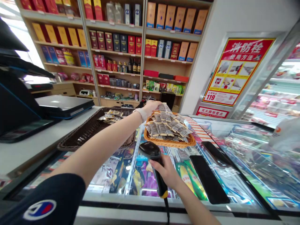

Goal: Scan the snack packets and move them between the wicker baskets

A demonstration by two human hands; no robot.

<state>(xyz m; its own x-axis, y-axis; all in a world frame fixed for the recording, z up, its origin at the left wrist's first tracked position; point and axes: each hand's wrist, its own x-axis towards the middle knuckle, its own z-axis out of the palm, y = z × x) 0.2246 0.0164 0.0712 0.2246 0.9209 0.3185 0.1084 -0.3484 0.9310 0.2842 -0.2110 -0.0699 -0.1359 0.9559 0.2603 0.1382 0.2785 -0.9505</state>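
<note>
My left hand (152, 107) reaches out to the far side of an orange wicker basket (174, 144) heaped with small clear packets (164, 125) of dark contents. Its fingers are closed at the edge of an upper packet (164, 107); the fingertips are partly hidden. Nearer to me, my right hand (166, 172) is wrapped around the handle of a black barcode scanner (151, 150). The scanner's head points up and away, and its cable hangs down toward me. Left of the orange basket, a dark brown wicker basket (82, 136) holds several foil packets (111, 116).
Both baskets rest on a glass-topped freezer (112, 190) with packaged goods inside. Two black phones (209, 178) lie at its right. A scale (63, 104) and a dark machine (16, 93) stand on the left counter. Shelves of boxed bottles (117, 43) line the back.
</note>
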